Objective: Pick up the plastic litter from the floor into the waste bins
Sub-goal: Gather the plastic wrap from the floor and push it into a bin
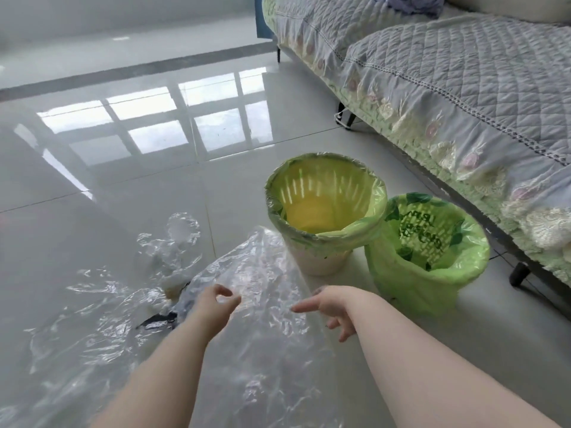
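A large clear plastic sheet (265, 273) is lifted off the floor in front of me. My left hand (216, 301) pinches its edge between thumb and fingertips. My right hand (330, 307) hovers beside the sheet with fingers spread and holds nothing. More crumpled clear plastic (173, 242) lies on the tiles to the left, and a flat clear sheet (80, 335) spreads at lower left. Two waste bins stand to the right: a white bin (315, 261) lined with a yellow-green bag, and a second bin (411, 282) wrapped in a printed green bag. Both look empty.
A sofa (463, 88) under a quilted grey cover with a green frill runs along the right, its dark legs (519, 273) just behind the bins. A small dark scrap (160, 319) lies under the plastic by my left wrist. Glossy grey floor tiles (123, 186) stretch left and ahead.
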